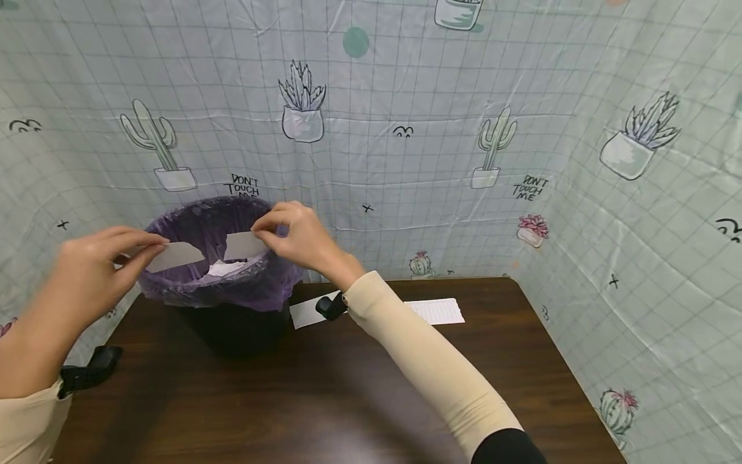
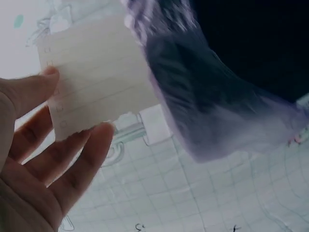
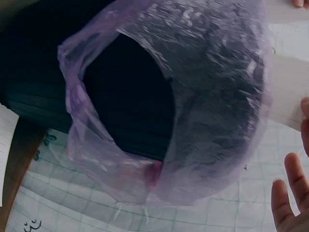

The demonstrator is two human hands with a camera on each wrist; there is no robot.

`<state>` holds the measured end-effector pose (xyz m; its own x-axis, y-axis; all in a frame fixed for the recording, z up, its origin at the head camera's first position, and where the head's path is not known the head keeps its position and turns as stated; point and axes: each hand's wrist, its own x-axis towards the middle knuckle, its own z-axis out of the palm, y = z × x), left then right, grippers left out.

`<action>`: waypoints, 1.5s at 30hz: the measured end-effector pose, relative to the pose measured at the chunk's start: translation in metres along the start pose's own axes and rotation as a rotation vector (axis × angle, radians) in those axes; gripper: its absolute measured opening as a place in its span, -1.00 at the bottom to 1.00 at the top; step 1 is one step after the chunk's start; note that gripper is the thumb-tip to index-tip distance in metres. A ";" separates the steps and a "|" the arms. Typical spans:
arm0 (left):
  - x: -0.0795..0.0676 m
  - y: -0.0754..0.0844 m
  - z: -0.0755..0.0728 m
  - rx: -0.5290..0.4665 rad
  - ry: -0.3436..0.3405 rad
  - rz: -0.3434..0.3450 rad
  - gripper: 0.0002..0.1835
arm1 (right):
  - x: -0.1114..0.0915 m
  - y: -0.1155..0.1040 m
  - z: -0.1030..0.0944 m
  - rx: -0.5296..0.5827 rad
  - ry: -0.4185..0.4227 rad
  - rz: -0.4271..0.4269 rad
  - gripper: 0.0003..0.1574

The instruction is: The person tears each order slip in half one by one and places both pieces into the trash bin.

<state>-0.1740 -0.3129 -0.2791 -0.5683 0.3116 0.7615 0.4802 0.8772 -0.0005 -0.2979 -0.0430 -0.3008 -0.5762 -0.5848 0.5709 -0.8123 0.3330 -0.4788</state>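
My left hand (image 1: 95, 274) pinches a torn piece of lined paper (image 1: 176, 256) between thumb and fingertips, over the near left rim of a black bin. In the left wrist view the paper (image 2: 96, 72) shows a ragged lower edge and a row of punched holes. Above the bin's right side, my right hand (image 1: 300, 240) pinches another piece of paper (image 1: 242, 245). A crinkled purple liner bag (image 1: 255, 290) folds over the rim of the bin (image 1: 237, 332). White paper (image 1: 223, 268) lies inside it. The right wrist view shows the right hand (image 3: 295, 193) only partly.
Two pieces of paper lie on the dark wooden table (image 1: 324, 386): one strip (image 1: 307, 312) right beside the bin, one lined sheet (image 1: 437, 311) beyond the right forearm. A grid-patterned cloth (image 1: 382, 167) with plant drawings hangs behind and at both sides.
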 end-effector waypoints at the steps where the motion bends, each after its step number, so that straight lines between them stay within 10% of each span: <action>1: -0.001 -0.001 0.000 0.004 -0.006 -0.008 -0.71 | -0.001 0.000 0.001 -0.004 0.003 -0.002 -0.85; 8: -0.007 -0.005 0.002 0.010 0.013 0.034 -0.18 | -0.003 0.004 0.007 -0.019 0.007 0.008 -0.85; 17: -0.012 -0.007 0.003 -0.013 -0.028 0.025 -0.33 | -0.008 0.017 0.006 0.001 0.020 0.013 -0.85; 23: -0.007 -0.005 0.005 -0.016 -0.072 -0.008 -0.89 | -0.005 0.019 0.005 -0.014 0.049 -0.008 -0.85; 37: 0.001 -0.011 0.010 -0.066 -0.107 0.029 -0.85 | -0.002 0.015 -0.001 -0.008 0.116 0.053 -0.87; 45: 0.004 -0.009 0.011 -0.029 -0.151 0.016 -0.65 | 0.003 0.002 0.001 0.003 -0.060 0.070 -0.74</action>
<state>-0.1875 -0.3159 -0.2832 -0.6535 0.3790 0.6552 0.5081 0.8612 0.0086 -0.3012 -0.0454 -0.3006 -0.6247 -0.6039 0.4951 -0.7702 0.3724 -0.5177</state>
